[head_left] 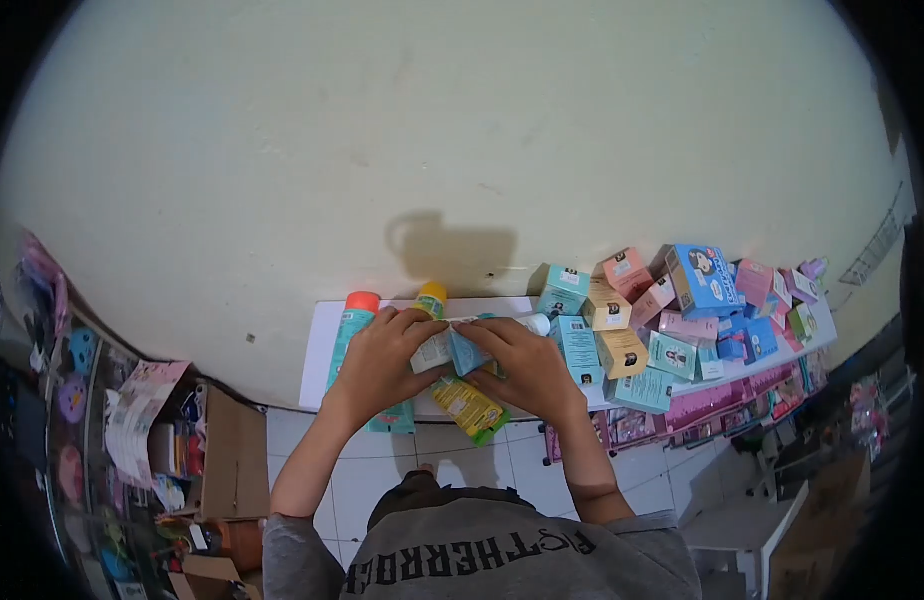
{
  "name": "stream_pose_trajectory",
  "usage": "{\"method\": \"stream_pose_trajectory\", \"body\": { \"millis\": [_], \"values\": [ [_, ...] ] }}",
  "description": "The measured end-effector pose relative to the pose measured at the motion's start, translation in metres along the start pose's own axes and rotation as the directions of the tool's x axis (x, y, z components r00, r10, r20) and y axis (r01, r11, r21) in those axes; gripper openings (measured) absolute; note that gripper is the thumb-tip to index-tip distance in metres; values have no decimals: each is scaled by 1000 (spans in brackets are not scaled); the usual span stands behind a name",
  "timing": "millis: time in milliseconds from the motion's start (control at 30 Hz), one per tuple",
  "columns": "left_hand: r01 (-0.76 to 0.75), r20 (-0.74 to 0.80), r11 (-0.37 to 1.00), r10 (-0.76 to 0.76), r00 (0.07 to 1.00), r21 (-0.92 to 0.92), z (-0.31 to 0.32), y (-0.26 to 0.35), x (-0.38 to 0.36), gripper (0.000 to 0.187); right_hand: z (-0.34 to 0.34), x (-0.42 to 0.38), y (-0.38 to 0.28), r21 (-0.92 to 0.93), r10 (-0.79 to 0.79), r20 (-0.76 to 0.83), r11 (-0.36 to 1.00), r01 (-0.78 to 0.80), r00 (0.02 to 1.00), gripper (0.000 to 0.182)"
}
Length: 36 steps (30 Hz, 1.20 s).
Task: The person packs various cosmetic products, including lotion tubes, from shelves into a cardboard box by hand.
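Note:
Both of my hands meet over the white shelf top (317, 365), fingers curled round a small white and light-blue box (466, 354). My left hand (390, 358) grips its white side, where small print shows. On the blue side my right hand (523, 366) closes with its fingertips at the upper edge. Just left of my left hand lies a teal bottle with a red cap (360, 302). Beyond the fingers is a bottle with a yellow cap (432, 293). A yellow and green pack (470, 410) lies under the hands, and a white-ended item (535, 323) pokes out behind my right hand.
Many small boxes crowd the right, among them a blue box with a cartoon figure (704, 280) and a peach box (622, 352). A wall (282, 180) rises behind the shelf. Cardboard boxes (232, 455) stand at lower left, and a pink rack (682, 410) sits below right.

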State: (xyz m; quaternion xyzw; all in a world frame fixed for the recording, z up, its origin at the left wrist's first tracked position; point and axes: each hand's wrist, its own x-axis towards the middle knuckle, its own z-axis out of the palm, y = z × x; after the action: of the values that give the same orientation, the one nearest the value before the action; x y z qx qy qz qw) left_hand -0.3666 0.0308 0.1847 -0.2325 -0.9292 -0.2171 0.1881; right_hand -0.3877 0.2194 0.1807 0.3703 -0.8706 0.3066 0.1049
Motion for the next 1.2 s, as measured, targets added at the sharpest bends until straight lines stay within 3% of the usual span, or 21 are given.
{"method": "stream_pose_trajectory", "body": {
  "millis": [67,200,400,500,733,833,1000,1067,1167,1200],
  "values": [
    [-28,-4,999,28,1000,-35,-2,-3,3,41,0,2,1,-36,-69,-11,997,69,998,52],
    [-146,-67,987,141,988,-66,-2,-11,6,40,1,4,-3,-60,-49,-114,997,42,992,55],
    [-196,-133,976,183,974,-96,-13,-17,12,38,-5,6,-3,-1,-51,-271,999,53,961,57],
    [-202,-163,973,181,970,-116,-26,-17,16,36,-5,6,-2,-18,-129,-429,991,134,894,59],
    [-243,-290,962,198,936,-128,-39,-23,18,36,-10,-1,-3,97,-14,-677,989,108,736,58],
    [-186,-374,970,118,920,-154,-38,-30,11,36,-13,-10,-4,235,111,-730,967,94,675,54],
    [-112,-506,986,33,862,-127,-31,-33,-11,40,-12,-39,2,142,32,-834,977,158,551,59],
    [-87,-515,989,14,857,-118,-31,-32,-26,40,-18,-59,-7,252,87,-867,926,280,491,61],
    [-215,-634,914,-58,771,-344,-8,-47,-54,47,-37,-106,-20,307,117,-887,872,382,446,63],
    [-210,-640,837,-200,742,-506,0,-35,-58,47,-39,-125,-23,262,108,-907,901,346,407,63]
  ]
}}
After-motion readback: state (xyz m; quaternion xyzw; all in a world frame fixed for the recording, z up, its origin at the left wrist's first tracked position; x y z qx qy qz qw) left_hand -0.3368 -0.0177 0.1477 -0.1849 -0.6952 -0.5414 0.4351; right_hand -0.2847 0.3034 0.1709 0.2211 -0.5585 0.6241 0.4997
